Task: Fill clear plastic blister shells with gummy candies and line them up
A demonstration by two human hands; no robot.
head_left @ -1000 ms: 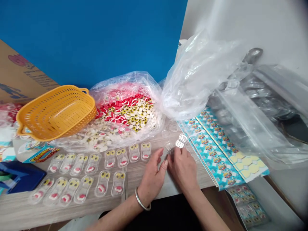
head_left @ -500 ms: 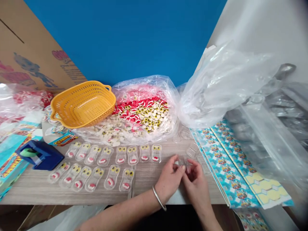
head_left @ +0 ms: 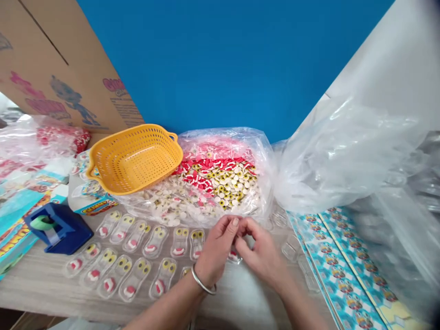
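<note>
Along a wood-grain table backed by a blue wall, a cardboard carton panel leans at 10 o'clock from the hands, and a crumpled clear plastic sheet billows at 2 o'clock above printed blue card strips at 4 o'clock. A yellow plastic basket sits at 10 o'clock, and an open clear bag of gummy eyeball and mouth sweets lies at 12 o'clock. A blue tape dispenser stands at 9 o'clock. Filled clear blister packs lie in two rows, the nearest just beside the left wrist, which could nudge them out of line; a careless sideways sweep could also spill sweets from the bag's slack mouth. Both forearms angle in from below, the left hand wearing a metal bangle, the right hand turned toward it. Their fingers curl together and meet; what they pinch is hidden, though a small clear blister lies just beneath them.
</note>
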